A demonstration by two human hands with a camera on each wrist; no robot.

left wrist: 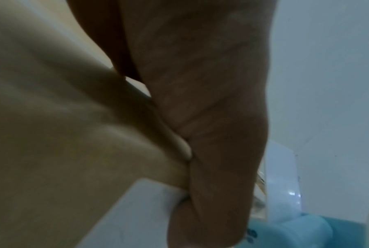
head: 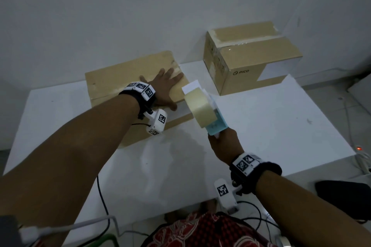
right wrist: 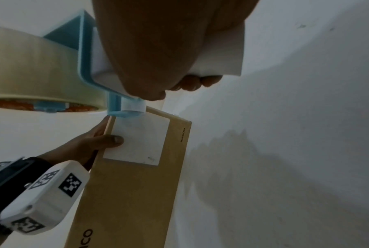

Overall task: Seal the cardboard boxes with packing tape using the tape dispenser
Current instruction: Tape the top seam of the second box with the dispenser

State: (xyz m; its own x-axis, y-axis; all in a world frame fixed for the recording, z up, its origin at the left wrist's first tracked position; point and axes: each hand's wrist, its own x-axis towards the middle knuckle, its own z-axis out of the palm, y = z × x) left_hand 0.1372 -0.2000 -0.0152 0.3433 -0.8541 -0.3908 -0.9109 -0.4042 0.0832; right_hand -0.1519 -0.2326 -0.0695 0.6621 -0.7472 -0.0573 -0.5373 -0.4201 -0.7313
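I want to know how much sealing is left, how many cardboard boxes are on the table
2. The near box lies flat under the left hand. The far box stands at the table's back right, tape already across its top.

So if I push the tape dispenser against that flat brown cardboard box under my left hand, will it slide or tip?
Tipping seems unlikely: the flat brown cardboard box is low and wide. It might slide on the smooth white table, but the left hand pressing flat on top should steady it.
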